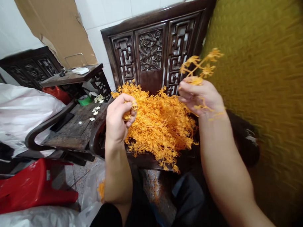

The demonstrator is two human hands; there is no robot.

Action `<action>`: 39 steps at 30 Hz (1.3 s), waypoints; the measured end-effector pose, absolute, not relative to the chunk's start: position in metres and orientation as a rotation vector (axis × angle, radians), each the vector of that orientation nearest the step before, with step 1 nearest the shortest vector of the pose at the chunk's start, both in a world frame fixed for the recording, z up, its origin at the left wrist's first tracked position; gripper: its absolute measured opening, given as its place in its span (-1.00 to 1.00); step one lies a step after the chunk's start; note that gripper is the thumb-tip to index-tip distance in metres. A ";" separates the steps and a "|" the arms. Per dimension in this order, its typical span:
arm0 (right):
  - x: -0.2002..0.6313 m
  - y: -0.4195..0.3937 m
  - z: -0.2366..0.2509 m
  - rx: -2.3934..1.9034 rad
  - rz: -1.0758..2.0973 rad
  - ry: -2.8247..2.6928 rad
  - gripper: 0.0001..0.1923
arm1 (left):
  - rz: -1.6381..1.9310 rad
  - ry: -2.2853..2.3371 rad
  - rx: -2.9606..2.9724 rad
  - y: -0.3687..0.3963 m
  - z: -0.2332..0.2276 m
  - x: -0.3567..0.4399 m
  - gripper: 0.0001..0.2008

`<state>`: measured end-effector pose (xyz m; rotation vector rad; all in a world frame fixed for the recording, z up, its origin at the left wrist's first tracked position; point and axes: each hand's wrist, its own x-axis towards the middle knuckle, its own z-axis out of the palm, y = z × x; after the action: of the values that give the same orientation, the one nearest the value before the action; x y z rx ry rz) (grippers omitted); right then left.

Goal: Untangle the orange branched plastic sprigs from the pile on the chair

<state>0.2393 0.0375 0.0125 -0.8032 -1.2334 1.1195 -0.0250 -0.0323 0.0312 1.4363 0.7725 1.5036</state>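
I read this as the sorting stage: sprigs are being pulled off a heap and separated one at a time. My left hand [119, 116] is curled shut, fingertips pinching a small orange plastic piece [131, 109] right at the near edge of the heap of orange artificial flower sprigs [159, 126], which lies on the seat of the carved dark wooden chair [151, 50]. My right hand [199, 97] is raised above and to the right of that heap, fingers closed around the stem of a branched orange sprig [202, 65] whose blossoms fan out above the knuckles; a few loose strands trail below the palm.

As I judge it, the next move calls for a steady hold on the stem with the right hand while the left works its piece free of the tangle, since the strands snag on each other easily.

To the left of the left hand sits a low dark side table [74, 126] with small white blossoms [95, 110] scattered on it, and beyond that a red plastic stool [32, 187]. A blurred yellow textured surface [265, 89] fills the space right of the right hand. I can read no brand, label or writing anywhere.
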 end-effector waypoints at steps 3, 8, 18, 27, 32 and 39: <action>0.211 0.024 0.014 -0.752 1.285 -1.186 -0.48 | 1.465 0.733 1.374 -0.018 0.024 -0.013 -0.93; 0.180 0.013 0.017 -0.757 1.260 -1.308 -0.36 | 1.471 0.810 1.359 -0.009 0.017 0.001 -0.80; 0.176 0.000 0.021 -0.843 0.859 -1.502 -0.64 | 1.399 1.020 1.593 -0.003 0.008 0.001 -0.64; 0.184 -0.014 0.031 -0.726 0.793 -1.764 -0.85 | 1.437 1.035 1.683 -0.002 0.009 0.000 -0.71; 0.174 -0.014 0.029 -0.719 0.954 -1.451 -0.78 | 1.471 1.076 1.672 -0.003 0.009 0.001 -0.82; 0.173 -0.014 0.031 -0.688 1.028 -1.330 -0.64 | 1.580 1.122 1.710 -0.002 0.009 0.004 -0.82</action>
<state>0.1728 -0.0137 0.0307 -0.6885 -1.3301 1.0277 0.0043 -0.0015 0.0091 1.7100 1.1217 1.5798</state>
